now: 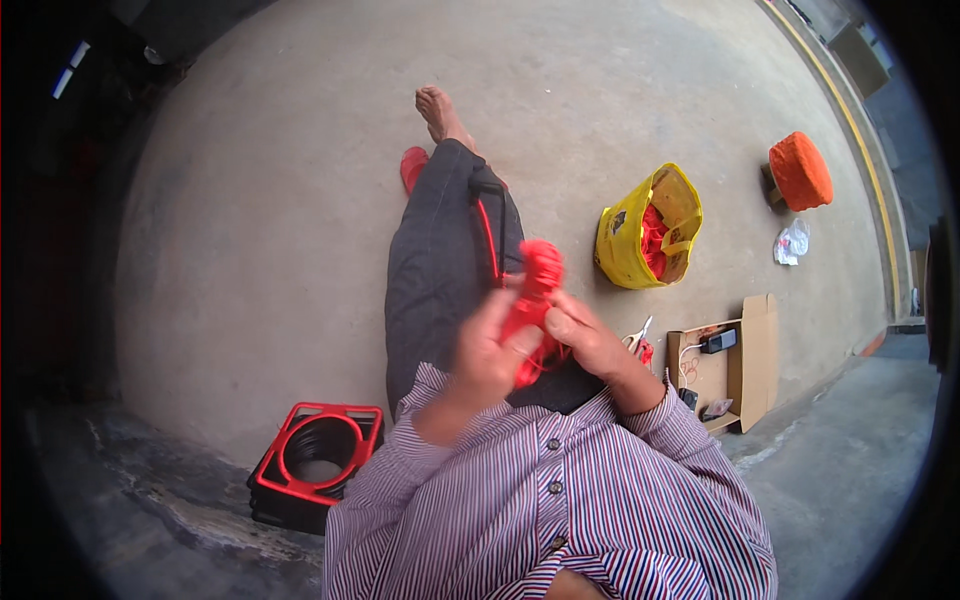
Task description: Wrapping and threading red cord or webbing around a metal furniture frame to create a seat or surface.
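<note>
Above my lap, both hands are closed on a bundle of red cord (pixel 541 268). My left hand (pixel 485 352), smeared by motion, grips its left side. My right hand (pixel 588 338) presses thumb and fingers against its right side, and loose red strands hang below between the hands. A black and red frame (pixel 490 225) rests on my legs just beyond the bundle, its near end hidden by my hands and the cord.
Right of my legs stand a yellow bag (pixel 622 245) holding red material, scissors (pixel 637 336) and an open cardboard box (pixel 760 360) with a black adapter (pixel 718 342). Farther right are an orange stool (pixel 800 170) and crumpled white plastic (pixel 791 242). Left lies a stack of square frames (pixel 320 490), red on top.
</note>
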Motion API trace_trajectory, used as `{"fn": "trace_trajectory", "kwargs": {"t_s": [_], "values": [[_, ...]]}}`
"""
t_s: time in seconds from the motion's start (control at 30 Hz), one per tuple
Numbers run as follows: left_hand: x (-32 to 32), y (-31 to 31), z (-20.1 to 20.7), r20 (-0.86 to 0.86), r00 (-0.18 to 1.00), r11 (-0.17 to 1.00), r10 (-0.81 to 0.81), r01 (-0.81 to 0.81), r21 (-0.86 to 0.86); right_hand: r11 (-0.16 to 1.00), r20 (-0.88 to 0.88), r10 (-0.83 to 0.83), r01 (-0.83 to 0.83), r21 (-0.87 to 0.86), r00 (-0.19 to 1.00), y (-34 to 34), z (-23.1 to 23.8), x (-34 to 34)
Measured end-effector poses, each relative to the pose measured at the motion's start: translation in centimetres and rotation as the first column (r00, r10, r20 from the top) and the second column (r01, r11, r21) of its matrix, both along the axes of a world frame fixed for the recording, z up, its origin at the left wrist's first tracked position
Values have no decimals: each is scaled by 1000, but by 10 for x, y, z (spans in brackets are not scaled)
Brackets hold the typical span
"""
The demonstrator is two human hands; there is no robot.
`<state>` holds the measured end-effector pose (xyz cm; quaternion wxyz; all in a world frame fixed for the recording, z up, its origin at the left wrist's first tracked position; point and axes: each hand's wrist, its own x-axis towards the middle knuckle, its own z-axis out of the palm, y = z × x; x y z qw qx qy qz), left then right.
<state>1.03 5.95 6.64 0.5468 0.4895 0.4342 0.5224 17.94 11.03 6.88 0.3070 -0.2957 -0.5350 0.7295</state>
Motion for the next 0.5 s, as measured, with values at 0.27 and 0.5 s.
{"fn": "trace_trajectory", "kwargs": {"t_s": [0.27,0.5], "values": [[-74,84,-12,-567,441,642,695,-26,766,949,248,-264,204,242,932,65,-10,-8],[-56,121,-41,-836,60,835,546,33,549,697,572,-417,-155,700,707,81,-44,-46]]}}
